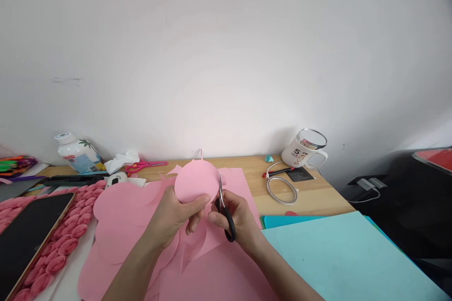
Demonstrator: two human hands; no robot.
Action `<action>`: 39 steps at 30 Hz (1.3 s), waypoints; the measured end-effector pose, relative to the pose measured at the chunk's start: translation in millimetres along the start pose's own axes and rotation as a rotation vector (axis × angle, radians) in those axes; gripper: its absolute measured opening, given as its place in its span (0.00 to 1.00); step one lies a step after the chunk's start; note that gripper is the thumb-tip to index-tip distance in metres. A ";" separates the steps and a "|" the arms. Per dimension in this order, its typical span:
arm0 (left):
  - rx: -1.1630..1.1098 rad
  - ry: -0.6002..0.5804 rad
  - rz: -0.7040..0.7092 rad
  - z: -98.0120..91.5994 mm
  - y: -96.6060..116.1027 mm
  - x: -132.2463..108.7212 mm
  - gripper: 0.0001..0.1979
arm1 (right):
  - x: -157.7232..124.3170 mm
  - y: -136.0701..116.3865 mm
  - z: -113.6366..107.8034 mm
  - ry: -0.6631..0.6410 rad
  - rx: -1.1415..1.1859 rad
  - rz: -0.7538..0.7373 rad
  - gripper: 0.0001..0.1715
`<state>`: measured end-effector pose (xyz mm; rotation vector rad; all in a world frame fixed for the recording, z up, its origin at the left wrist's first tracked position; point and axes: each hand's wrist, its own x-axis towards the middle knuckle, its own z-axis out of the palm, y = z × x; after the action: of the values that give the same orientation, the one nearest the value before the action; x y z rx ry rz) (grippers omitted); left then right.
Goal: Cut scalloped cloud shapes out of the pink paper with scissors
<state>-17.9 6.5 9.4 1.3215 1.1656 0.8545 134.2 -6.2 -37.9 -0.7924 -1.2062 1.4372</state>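
Note:
In the middle of the head view, my left hand [178,216] grips a round piece of pink paper [197,181] by its lower edge, thumb on top. My right hand [236,216] is closed round the black handles of a pair of scissors [229,225]. Their blades point up along the right edge of the pink round. Curled offcuts stick out behind and below the round. Beneath both hands lie pink paper sheets [215,273]. Left of them is a pile of cut pink paper shapes [120,225] with rounded outlines.
Light blue paper [339,249] lies at right. Behind it stand a white mug [300,153] and a coiled cable [282,190]. Pink scissors [146,165], a white bottle [79,153] and crumpled tissue [122,161] line the wall. A phone [33,235] rests on a pink ruffled mat [67,244].

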 end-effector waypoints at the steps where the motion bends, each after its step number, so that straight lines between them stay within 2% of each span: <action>1: -0.002 0.000 -0.001 -0.1 0.0 0.0 0.14 | 0.0 -0.2 0.1 -0.003 0.000 0.002 0.20; 28: 0.028 -0.003 0.035 -2.7 -1.0 0.3 0.17 | -0.8 -7.1 3.8 0.046 -0.085 0.070 0.17; 39: 0.047 0.050 0.014 -2.0 3.0 0.2 0.21 | -1.7 -13.0 5.2 0.042 -0.127 0.070 0.18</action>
<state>-19.4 7.5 12.5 1.3542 1.2235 0.8792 133.6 -9.9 -24.3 -0.9557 -1.2578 1.4042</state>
